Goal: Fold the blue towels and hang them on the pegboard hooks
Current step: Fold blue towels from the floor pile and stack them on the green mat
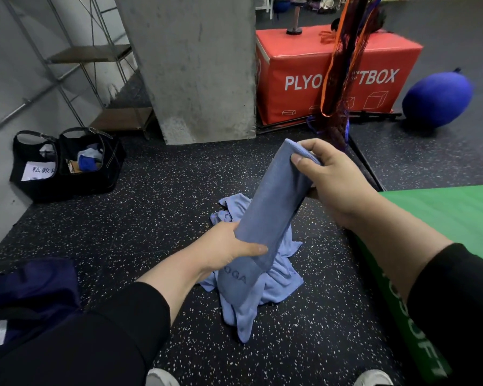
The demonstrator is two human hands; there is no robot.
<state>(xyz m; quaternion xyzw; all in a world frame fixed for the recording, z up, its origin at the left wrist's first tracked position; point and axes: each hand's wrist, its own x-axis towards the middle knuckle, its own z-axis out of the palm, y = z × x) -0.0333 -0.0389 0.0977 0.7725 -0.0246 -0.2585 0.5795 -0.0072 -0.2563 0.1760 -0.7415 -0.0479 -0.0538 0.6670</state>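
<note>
Both hands held one folded blue towel [265, 207] up off the floor [140, 218], stretched into a long narrow band that slanted from upper right to lower left. The right hand [329, 179] pinched its upper end, thumb on the near face and fingers curled behind the cloth. The left hand [229, 249] gripped it lower down, thumb laid across the front and fingers wrapped round the back. Below that grip the band hung on, showing faint letters that read "OGA", and its tail reached down to the floor.

Beneath the held towel a heap [279, 263] of more blue towels lay crumpled on the speckled black floor, directly under the hands. Both forearms wore black sleeves pushed up past the wrists.

A green mat [444, 215] lay just right of the right arm. Beyond the hands stood a grey concrete pillar [195, 65], and to its right a red box [338, 79] marked "PLYO". A dark net [343, 65] with an orange strap hung in front of the box. A blue ball [438, 98] rested on the floor further right. At far left two black bags [67, 162] sat by the wall, near a metal shelf [95, 79]. A dark blue bag [31, 296] lay at the lower left.
</note>
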